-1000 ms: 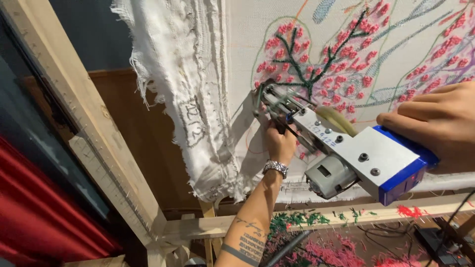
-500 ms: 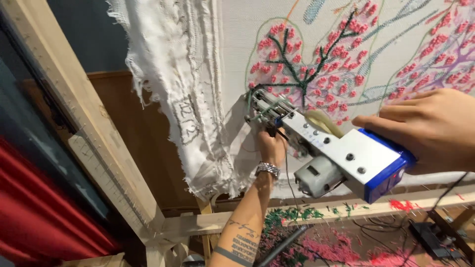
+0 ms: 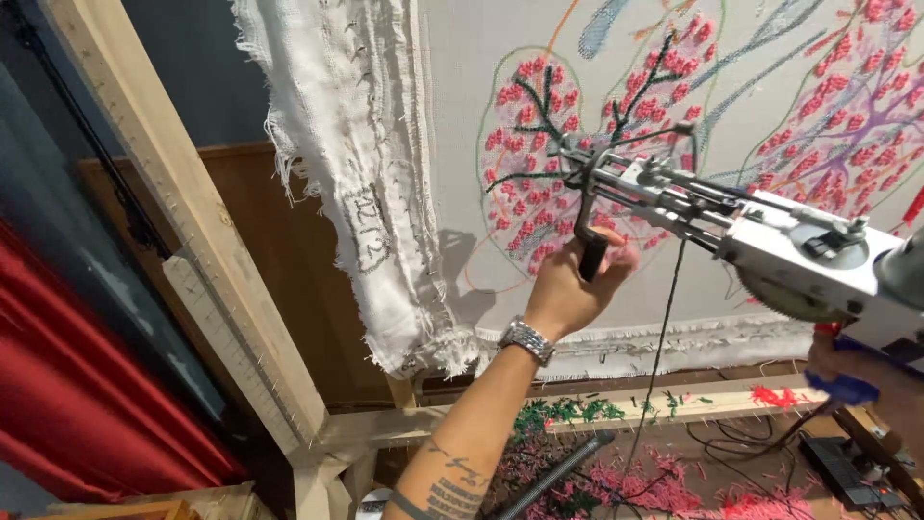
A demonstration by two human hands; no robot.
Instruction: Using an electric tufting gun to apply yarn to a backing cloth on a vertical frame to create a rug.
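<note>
tufting gun [image 3: 760, 241]: silver body, blue grip, nose against stretched cloth [image 3: 462, 116] by pink-tufted leaf | left hand [image 3: 568, 289] clasps black front handle [image 3: 590, 258] | right hand [image 3: 857, 371] grasps rear grip, mostly out of frame

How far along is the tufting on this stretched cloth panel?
Done: the leaf-shaped motif holds many pink tufts and a dark green branch, though bare cloth shows between them. In hand: the left hand grips the front handle of the tufting gun, its tip at that motif; the right hand holds the rear. Left: drawn outlines on the backing cloth remain unfilled.
</note>
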